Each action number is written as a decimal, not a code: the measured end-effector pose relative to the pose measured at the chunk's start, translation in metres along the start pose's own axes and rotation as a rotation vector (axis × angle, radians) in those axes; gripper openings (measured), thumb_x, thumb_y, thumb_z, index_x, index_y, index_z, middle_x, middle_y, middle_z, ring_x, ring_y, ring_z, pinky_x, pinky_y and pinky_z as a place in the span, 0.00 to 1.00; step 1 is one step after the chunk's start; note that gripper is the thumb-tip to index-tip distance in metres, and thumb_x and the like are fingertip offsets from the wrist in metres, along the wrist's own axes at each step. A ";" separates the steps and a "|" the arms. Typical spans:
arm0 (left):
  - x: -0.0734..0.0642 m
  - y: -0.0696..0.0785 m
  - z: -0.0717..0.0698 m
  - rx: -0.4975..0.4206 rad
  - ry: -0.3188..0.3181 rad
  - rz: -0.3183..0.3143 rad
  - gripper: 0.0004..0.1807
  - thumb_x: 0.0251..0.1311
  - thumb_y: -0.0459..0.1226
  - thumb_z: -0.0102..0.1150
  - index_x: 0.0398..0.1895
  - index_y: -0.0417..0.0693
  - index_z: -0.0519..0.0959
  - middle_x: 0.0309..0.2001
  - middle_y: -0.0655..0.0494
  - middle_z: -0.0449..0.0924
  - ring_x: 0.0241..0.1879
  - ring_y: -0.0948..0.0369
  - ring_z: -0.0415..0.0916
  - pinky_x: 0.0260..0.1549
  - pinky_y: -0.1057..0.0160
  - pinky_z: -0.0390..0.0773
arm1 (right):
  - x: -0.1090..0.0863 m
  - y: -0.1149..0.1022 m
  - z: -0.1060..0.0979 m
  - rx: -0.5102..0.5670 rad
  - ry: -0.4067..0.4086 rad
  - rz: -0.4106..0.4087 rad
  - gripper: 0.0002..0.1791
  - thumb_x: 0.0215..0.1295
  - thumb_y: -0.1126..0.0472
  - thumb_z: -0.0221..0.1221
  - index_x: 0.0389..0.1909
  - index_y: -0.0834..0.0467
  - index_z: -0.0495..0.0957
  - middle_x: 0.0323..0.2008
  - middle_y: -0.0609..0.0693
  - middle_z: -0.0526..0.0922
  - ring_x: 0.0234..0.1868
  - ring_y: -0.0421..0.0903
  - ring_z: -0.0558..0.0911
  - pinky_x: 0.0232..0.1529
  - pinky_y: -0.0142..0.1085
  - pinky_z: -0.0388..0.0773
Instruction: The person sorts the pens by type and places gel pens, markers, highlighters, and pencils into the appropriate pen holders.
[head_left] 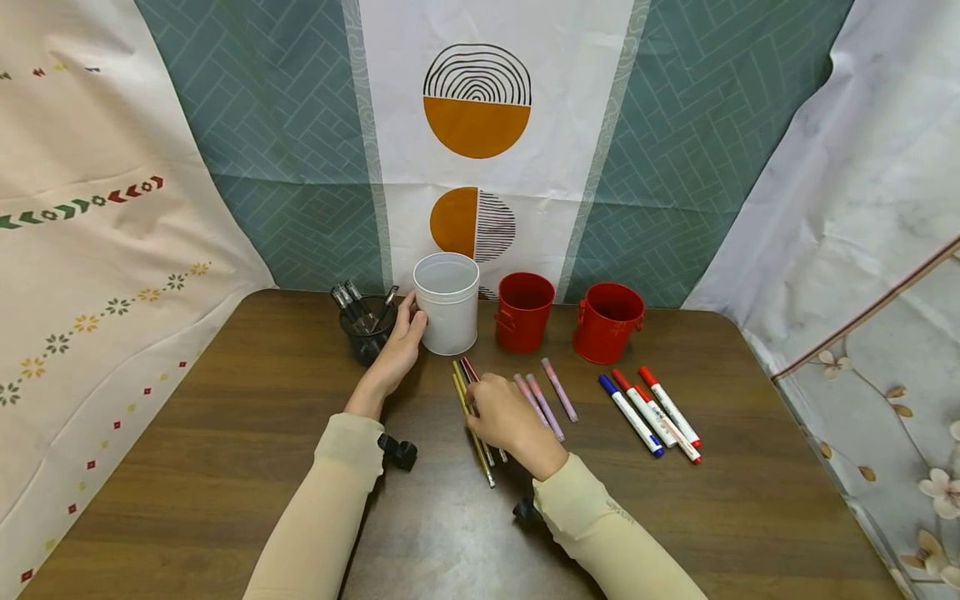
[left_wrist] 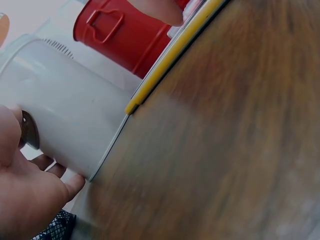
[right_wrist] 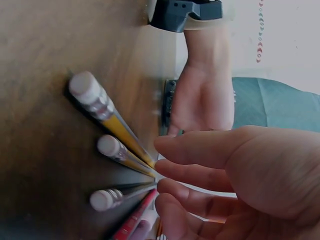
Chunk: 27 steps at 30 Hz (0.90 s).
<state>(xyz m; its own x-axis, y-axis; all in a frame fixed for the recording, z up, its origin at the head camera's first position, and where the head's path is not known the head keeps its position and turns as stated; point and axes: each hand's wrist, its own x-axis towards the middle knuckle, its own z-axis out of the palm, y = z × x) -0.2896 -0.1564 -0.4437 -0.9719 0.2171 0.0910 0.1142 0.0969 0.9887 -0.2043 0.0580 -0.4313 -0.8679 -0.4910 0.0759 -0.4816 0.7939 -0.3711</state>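
Observation:
My left hand (head_left: 396, 352) holds the left side of a white metal bucket (head_left: 452, 327) standing at the back of the table. In the left wrist view its fingers reach behind the bucket, near a small handle mount (left_wrist: 30, 130). Over a few pencils in the middle of the table is my right hand (head_left: 510, 415), its fingers slightly bent. A yellow pencil (head_left: 481, 459) lies leftmost, with other pencils partly hidden under the hand. The right wrist view shows the fingertips (right_wrist: 167, 146) spread beside the pencils, whose white eraser ends (right_wrist: 84, 87) point towards me.
A black mesh cup (head_left: 367, 347) with several pens stands left of the white bucket. Two red buckets (head_left: 522, 321) (head_left: 609, 329) stand to its right. Three pink-purple pens (head_left: 559, 390) lie right of my right hand, and several whiteboard markers (head_left: 632, 417) farther right.

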 end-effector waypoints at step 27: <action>0.016 -0.035 -0.006 0.043 0.005 0.011 0.36 0.87 0.52 0.33 0.88 0.60 0.34 0.86 0.48 0.37 0.85 0.54 0.34 0.82 0.46 0.43 | -0.001 -0.013 0.016 0.009 -0.007 0.073 0.12 0.58 0.68 0.75 0.44 0.62 0.90 0.38 0.55 0.90 0.37 0.54 0.89 0.37 0.43 0.88</action>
<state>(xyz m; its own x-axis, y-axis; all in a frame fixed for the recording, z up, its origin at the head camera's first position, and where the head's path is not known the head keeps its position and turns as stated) -0.3103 -0.1626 -0.4761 -0.9716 0.2133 0.1027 0.1338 0.1366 0.9816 -0.1955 0.0430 -0.4412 -0.8998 -0.4343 0.0419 -0.4159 0.8245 -0.3837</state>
